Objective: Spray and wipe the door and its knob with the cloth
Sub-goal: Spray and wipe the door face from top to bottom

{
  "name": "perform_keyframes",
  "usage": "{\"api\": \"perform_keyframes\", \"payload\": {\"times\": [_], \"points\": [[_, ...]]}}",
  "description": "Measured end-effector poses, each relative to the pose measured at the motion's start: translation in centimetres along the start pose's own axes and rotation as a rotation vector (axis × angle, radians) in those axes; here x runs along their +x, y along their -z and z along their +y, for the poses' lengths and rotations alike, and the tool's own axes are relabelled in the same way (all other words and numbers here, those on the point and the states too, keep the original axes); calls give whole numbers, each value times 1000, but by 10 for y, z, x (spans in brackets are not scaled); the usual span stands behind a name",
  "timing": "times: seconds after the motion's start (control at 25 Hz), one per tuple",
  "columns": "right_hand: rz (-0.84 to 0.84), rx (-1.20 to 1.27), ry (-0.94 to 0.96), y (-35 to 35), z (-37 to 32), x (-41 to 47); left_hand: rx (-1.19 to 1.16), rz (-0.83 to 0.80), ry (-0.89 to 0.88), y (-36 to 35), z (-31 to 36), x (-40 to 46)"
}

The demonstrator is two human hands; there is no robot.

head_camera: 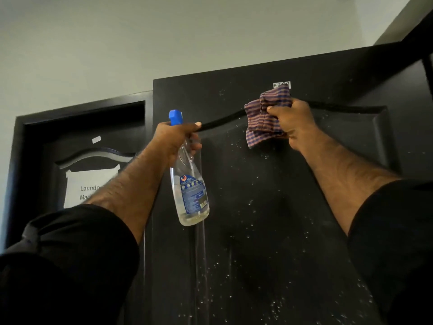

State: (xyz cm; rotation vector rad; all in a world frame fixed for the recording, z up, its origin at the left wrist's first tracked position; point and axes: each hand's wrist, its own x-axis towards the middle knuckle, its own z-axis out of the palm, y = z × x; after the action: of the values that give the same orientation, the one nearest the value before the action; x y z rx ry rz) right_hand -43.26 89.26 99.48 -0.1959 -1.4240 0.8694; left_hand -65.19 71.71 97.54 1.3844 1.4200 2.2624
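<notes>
The left hand (178, 139) is curled around the neck of a clear spray bottle (191, 186) with a blue nozzle, which hangs below it. The right hand (291, 120) clutches a bunched checked cloth (262, 118) against the droplet-speckled black door (269, 207), level with the left hand.

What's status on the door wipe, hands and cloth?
Left hand grips spray bottle. Right hand holds checked cloth against upper black door. Droplets across panel, unwiped. Knob not in view; nothing in the way.
</notes>
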Motion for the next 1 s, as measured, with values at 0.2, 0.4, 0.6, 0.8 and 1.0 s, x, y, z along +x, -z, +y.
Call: {"api": "perform_keyframes", "payload": {"times": [0.2,0.4,0.6,0.8,1.0], "points": [[-19,24,44,-13,5,15,31,7,-50,13,9,34],[12,-26,75,11,3,32,0,-44,-59,-2,15,39],[-8,-24,98,46,4,45,98,-59,5,-35,22,28],[-49,-2,83,88,7,58,145,-33,8,-70,25,15],[-38,7,60,134,7,72,132,-35,-80,-122,30,-2]]}}
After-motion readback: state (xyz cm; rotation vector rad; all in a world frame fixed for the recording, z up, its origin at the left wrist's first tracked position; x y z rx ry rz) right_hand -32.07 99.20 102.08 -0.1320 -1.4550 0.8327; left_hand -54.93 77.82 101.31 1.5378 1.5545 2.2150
